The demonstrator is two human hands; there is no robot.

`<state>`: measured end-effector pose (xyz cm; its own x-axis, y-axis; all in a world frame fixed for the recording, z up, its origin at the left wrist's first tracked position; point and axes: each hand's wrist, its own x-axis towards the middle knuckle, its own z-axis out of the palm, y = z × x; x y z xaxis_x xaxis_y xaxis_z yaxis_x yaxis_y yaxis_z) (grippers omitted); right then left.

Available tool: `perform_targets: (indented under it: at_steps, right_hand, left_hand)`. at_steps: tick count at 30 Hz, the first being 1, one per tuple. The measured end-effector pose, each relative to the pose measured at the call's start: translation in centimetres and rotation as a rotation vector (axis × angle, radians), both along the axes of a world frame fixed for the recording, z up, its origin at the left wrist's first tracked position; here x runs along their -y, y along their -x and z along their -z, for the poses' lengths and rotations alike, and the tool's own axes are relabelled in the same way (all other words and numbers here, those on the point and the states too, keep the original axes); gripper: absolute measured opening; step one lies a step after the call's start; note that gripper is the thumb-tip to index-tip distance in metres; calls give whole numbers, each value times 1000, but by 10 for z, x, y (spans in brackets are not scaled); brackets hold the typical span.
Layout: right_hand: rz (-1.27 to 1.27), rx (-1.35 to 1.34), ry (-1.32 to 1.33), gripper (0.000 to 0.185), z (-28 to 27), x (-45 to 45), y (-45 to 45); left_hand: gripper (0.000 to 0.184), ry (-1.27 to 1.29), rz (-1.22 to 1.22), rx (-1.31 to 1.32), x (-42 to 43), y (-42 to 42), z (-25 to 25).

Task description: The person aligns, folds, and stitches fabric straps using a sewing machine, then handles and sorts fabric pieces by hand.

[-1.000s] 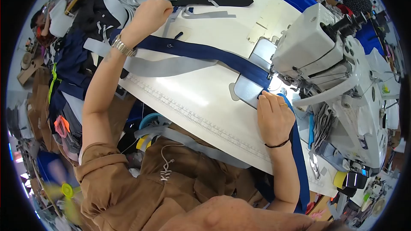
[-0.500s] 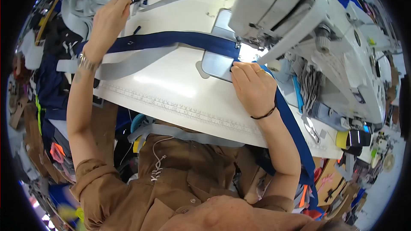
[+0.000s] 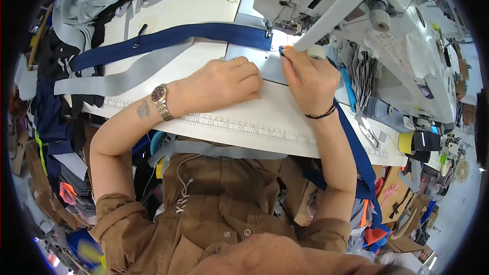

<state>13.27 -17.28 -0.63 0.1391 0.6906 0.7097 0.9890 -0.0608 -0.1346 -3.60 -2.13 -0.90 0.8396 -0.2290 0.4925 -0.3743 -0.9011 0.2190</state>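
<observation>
Seen on my remote feed, two bare hands work at a sewing machine (image 3: 300,0) whose lit needle area falls at the end of a navy band (image 3: 204,31). The band, the piece in work, lies flat across the white table (image 3: 214,130) from the far left, its right end on the metal plate (image 3: 257,63) beneath the presser foot (image 3: 268,29).

My right hand (image 3: 311,79) is just beside that end, thumb and fingertips pinched together with a blue edge (image 3: 281,51) showing between them; I cannot tell whether it belongs to the second band (image 3: 360,163), which trails past the right forearm and over the table's edge.

My left hand (image 3: 224,84), slightly blurred, is in front of the plate, back upward and fingers curled in; I cannot tell if anything is inside them. A watch (image 3: 161,102) circles its wrist; a black band (image 3: 322,115) rings the other.

A grey strip (image 3: 130,76) lies on the near side of the navy band, partly under it. A small dark piece (image 3: 142,29) rests just beyond the navy. A printed ruler (image 3: 244,127) follows the table's near edge. To the right, I see snips (image 3: 369,133) lying near a yellow roll (image 3: 406,142).
</observation>
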Motion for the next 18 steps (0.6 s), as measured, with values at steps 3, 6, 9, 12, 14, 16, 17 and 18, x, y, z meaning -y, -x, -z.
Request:
perform_targets:
  at_steps: [3, 6, 9, 12, 14, 16, 17, 18]
  right_hand:
    - [4, -21, 8, 18, 1, 0, -2]
    - [-25, -28, -25, 17, 0, -2, -2]
    - [-37, -32, -49, 14, 5, -2, -3]
    - [-25, -11, -51, 14, 1, -1, -3]
    - [-23, -5, -53, 14, 1, -1, -4]
    - [-33, -10, -62, 14, 3, -1, -6]
    - [-41, -10, -72, 14, 4, -1, -5]
    - [-50, -9, -81, 14, 4, -2, -5]
  left_hand:
    - [23, 11, 16, -85, -5, 12, -9]
    - [21, 33, 26, -88, -7, 9, -7]
    - [20, 92, 15, -66, -7, 1, -2]
    - [19, 121, -21, -11, -4, -3, 1]
    - [19, 136, -44, -1, -5, -4, 1]
    - [19, 155, -68, -28, -7, -3, -2]
    - [19, 164, -74, -32, -7, -2, -3]
    - [19, 174, -82, -33, -6, -2, -4]
